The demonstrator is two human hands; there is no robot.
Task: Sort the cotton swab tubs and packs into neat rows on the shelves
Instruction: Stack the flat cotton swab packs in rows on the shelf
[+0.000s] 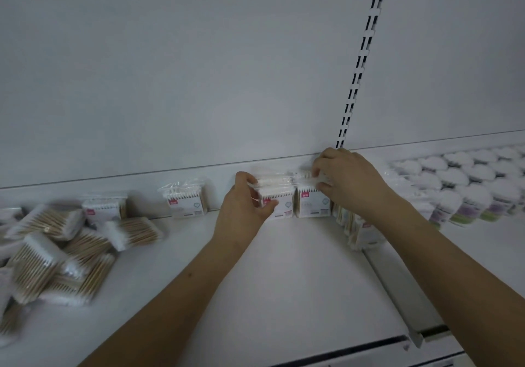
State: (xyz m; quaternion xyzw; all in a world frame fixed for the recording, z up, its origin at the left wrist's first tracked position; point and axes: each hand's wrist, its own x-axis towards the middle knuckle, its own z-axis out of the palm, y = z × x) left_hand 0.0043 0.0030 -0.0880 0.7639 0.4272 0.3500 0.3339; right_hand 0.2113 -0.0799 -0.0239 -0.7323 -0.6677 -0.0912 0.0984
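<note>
At the back of the shelf (298,267), against the rear wall, both hands work on the same standing pack (279,203) of cotton swabs. The left hand (244,207) pinches its left side with thumb and fingers; the right hand (349,181) has its grip closed over the top edge, though blur hides which fingers exactly. Such a pack seems light, soft and slippery in its film, so holding it by the stiff sides is safer. A loose pile (56,255) waits at left; tubs (460,184) stand at right.

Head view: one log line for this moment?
left hand grips upright pack | right hand grips neighbouring pack | loose pile left
</note>
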